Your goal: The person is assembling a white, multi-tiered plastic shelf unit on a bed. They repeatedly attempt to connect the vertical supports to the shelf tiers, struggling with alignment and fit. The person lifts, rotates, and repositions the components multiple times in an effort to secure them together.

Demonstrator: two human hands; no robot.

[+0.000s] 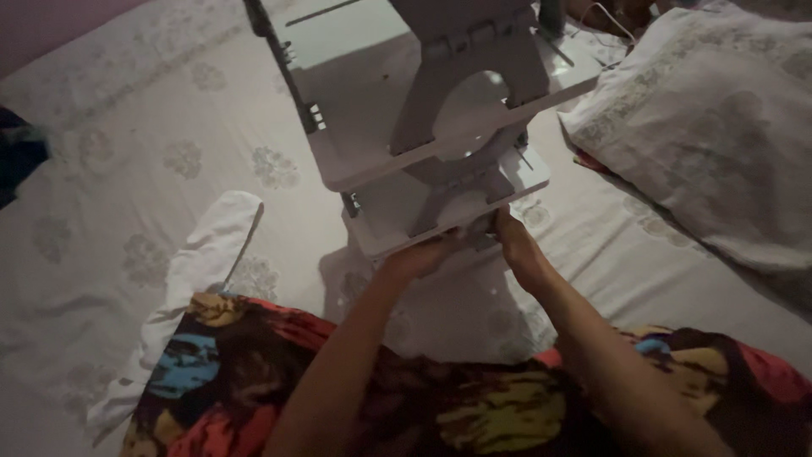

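While the pale grey folding plastic stand (pixel 423 127) rests mid-bed on the patterned white bed sheet (pixel 127 169), left hand (pixel 420 255) and right hand (pixel 518 245) both grip its near bottom edge, beside a white pillow (pixel 710 127)

Stand (pixel 440 127): looks like hard plastic or painted metal, can't tell which; grey, smooth, matt, faint sheen on the flat panels. Bedsheet (pixel 127 169): soft woven cloth, matt, pale floral print, lightly creased. Pillow (pixel 719 127): same kind of cloth, wrinkled. White towel (pixel 211 245): matt fabric. Multicoloured garment (pixel 254 381): printed cloth, matt.
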